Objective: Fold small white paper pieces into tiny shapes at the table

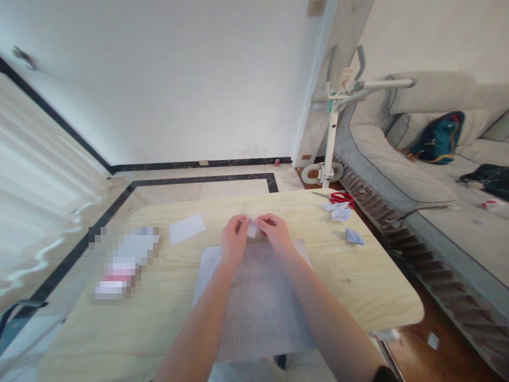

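Observation:
Between my two hands is a small folded piece of white paper (252, 229), raised over the far edge of a printed sheet (262, 313). My left hand (234, 236) pinches its left side with thumb and fingers. Its right side is pinched by my right hand (275, 229). The printed sheet lies under my forearms and hangs over the near edge of the wooden table (175, 313). To the left of my left hand rests a flat white slip of paper (187, 228).
Red-handled scissors (341, 199) lie at the far right of the table beside crumpled white paper (340, 212). A folded bluish paper piece (354, 236) is nearer. A blurred-out item (123, 262) sits on the left. Beyond stand exercise equipment (332, 132) and a grey sofa (397, 159).

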A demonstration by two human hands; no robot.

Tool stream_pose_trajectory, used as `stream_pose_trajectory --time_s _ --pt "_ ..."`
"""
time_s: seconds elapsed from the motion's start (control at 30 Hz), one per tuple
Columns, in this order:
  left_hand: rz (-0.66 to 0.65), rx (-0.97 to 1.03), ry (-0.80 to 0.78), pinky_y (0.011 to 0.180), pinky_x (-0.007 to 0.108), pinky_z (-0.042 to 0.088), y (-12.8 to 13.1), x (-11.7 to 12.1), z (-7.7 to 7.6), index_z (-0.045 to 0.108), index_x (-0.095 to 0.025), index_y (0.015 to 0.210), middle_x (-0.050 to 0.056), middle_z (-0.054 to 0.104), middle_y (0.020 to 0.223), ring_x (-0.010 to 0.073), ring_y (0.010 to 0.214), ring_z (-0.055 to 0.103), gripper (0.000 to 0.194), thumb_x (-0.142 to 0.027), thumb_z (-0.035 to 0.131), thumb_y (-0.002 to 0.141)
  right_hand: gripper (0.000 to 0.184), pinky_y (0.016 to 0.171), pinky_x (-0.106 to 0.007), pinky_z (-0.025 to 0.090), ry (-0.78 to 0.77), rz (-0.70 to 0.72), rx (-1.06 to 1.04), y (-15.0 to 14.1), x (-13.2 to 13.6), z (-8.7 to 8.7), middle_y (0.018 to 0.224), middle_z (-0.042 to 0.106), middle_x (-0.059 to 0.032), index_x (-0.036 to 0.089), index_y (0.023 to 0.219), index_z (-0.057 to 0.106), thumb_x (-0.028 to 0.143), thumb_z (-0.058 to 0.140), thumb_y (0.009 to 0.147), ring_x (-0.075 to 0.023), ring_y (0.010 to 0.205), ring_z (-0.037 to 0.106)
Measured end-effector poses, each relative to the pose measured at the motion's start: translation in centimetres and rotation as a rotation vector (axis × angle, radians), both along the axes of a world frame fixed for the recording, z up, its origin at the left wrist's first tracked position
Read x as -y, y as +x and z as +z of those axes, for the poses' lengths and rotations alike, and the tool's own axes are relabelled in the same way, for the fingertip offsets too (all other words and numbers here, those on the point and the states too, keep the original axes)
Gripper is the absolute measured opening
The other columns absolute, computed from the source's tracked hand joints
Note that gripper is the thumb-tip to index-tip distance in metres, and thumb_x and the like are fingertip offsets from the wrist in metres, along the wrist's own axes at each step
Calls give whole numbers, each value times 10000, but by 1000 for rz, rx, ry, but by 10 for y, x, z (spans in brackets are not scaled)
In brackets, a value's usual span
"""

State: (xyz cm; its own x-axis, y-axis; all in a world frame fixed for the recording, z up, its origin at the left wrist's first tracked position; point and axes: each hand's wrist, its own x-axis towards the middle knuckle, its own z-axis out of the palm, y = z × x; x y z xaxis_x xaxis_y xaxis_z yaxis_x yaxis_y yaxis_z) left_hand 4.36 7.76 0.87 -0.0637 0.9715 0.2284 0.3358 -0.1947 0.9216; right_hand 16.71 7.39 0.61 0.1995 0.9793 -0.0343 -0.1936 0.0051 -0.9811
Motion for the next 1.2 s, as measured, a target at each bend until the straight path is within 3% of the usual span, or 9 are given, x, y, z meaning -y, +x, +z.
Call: stream_pose_trajectory --time_s 0.37,0.57,0.73,0.9,1.2 --pt "-8 9 16 668 259 456 0 0 3 631 -170 879 52 660 811 157 736 596 249 -382 512 821 213 438 -226 316 21 -16 53 1 -5 -11 485 502 39 177 654 612 381 672 637 -95 444 428" --pt "-111 142 -161 419 208 386 4 4 6 597 -151 959 -10 595 576 99 420 492 330 -435 531 803 193 446 -227 315 75 -56 -14 4 -5 -11 463 481 56 184 622 576 353 667 649 -91 431 418" --pt "-185 173 -201 436 207 413 7 5 9 616 -131 813 28 639 616 99 430 536 329 -452 558 775 209 428 -230 314 53 -110 -62 5 -4 -5 469 482 56 183 647 580 376 660 648 -89 417 413" --pt "-149 174 -203 420 211 411 6 2 9 607 -132 895 25 657 636 102 415 543 322 -428 567 777 237 436 -226 337 8 -35 -86 3 -4 -4 483 500 59 191 705 578 385 678 613 -91 422 436" --pt "-140 185 -214 440 219 449 5 2 5 577 -142 905 30 670 655 128 481 604 284 -400 577 785 299 452 -222 331 1 88 -11 5 -1 -4 497 520 45 194 580 480 405 687 628 -90 442 437"
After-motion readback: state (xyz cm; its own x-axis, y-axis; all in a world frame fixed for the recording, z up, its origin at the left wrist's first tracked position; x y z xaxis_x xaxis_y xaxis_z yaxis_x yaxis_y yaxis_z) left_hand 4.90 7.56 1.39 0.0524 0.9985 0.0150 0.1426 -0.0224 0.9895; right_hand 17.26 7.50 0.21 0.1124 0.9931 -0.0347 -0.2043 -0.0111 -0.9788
